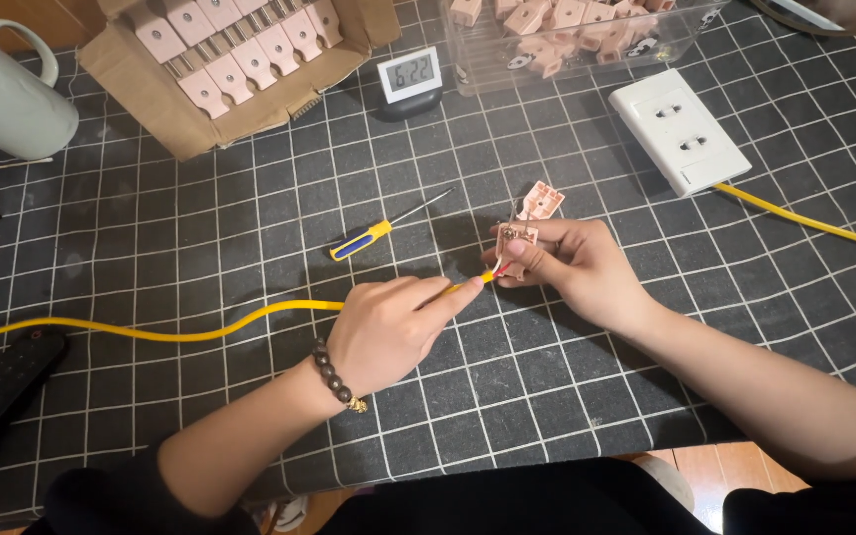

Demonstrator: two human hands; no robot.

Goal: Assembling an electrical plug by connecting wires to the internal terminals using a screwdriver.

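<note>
On the dark grid-patterned mat [200, 228], both hands meet just right of centre. The left hand [388, 332], a beaded bracelet [334, 376] on its wrist, is closed around the end of a yellow cable [151, 332], forefinger stretched along it, and the bared red and white wire ends [497, 267] reach into the open pink plug body [517, 241] that the right hand [572, 267] pinches between thumb and fingers. The plug's loose pink cover [542, 201] lies on the mat just behind it, touching or nearly so (I can't tell which). By the look of it, the wires are being seated in the plug's terminals; the contacts themselves are too small to make out. The next move would seem to call for a steady hold while each strand is lined up, then something to tighten with, and the blue-and-yellow screwdriver [374, 236] lies near, just left of the hands. Further back sit a cardboard box of pink plugs [240, 54], a clear tub of more plugs [567, 30], a small digital clock [410, 74] and a white wall socket [679, 129].
</note>
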